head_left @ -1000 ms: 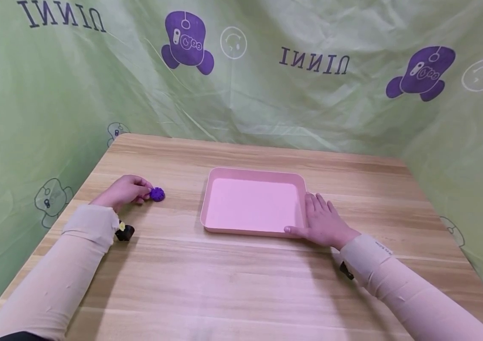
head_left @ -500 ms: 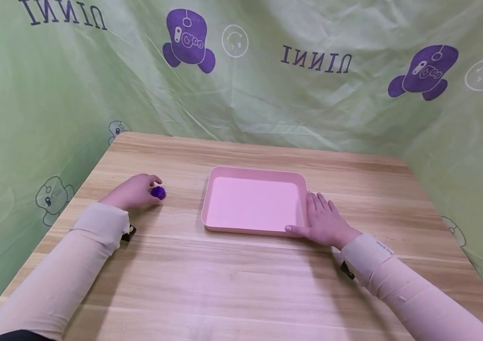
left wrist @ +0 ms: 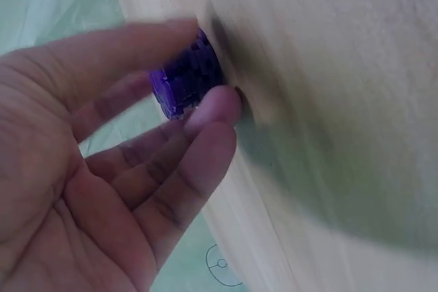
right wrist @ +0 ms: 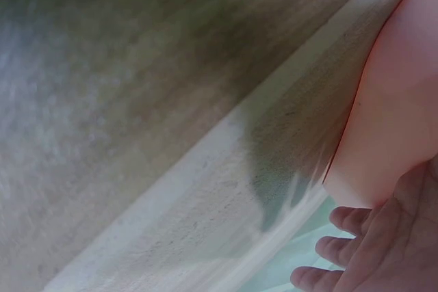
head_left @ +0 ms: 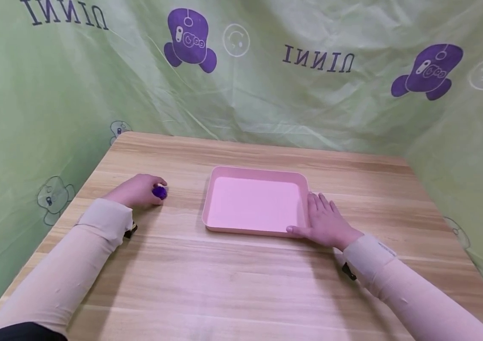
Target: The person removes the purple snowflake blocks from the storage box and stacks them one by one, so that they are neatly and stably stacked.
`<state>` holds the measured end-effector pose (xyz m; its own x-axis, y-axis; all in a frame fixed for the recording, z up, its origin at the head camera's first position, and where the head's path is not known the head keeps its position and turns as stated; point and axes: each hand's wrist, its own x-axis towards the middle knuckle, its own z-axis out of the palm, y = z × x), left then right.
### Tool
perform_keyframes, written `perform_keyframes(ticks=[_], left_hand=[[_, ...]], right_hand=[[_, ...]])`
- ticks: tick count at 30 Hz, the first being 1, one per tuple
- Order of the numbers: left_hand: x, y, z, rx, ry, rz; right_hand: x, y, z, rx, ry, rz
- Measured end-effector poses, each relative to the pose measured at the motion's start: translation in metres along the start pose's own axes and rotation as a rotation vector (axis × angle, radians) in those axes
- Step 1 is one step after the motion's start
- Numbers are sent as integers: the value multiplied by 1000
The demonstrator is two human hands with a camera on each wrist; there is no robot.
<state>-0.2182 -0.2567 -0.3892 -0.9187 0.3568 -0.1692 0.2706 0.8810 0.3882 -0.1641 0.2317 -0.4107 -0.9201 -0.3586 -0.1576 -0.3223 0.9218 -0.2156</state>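
Note:
At the left of the table, my left hand [head_left: 136,190] curls its fingers and thumb round a small purple disc [head_left: 160,192] with a notched, gear-like edge. In the left wrist view the disc [left wrist: 179,87] stands on edge close to the wood, thumb on one side and fingertips on the other; fingers partly cover it. A shallow pink rectangular tray [head_left: 250,204] lies near the table's middle. My right hand [head_left: 330,226] rests flat against its right side, fingers straight, thumb at the front right corner. The right wrist view shows the tray's outer wall [right wrist: 390,114] beside the fingertips [right wrist: 352,220].
The wood-grain table [head_left: 224,284] ends at a green cloth backdrop [head_left: 241,109] with purple cartoon prints, which rises behind it and along both sides. A small black device [head_left: 131,231] sits under the left cuff, another [head_left: 348,272] under the right.
My left hand has shifted slightly right, from pinching the disc's left edge to reaching round it with thumb and fingers. The right hand stays at the tray.

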Motion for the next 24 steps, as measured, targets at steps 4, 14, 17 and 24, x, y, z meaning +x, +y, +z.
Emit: perform_keyframes(ticks=[4,14,17,24], left_hand=[[4,1,1,55,-10,87],[11,0,-1,147,-50,139],[12,0,-1,164,-54,137],[12,1,1,152,-51,132]], right_hand=[[-1,1,0,-5,2,-1],[0,2,1,-6,8,-3],[0,1,1,-5,9,-3],[-1,0,0,-3,9,-2]])
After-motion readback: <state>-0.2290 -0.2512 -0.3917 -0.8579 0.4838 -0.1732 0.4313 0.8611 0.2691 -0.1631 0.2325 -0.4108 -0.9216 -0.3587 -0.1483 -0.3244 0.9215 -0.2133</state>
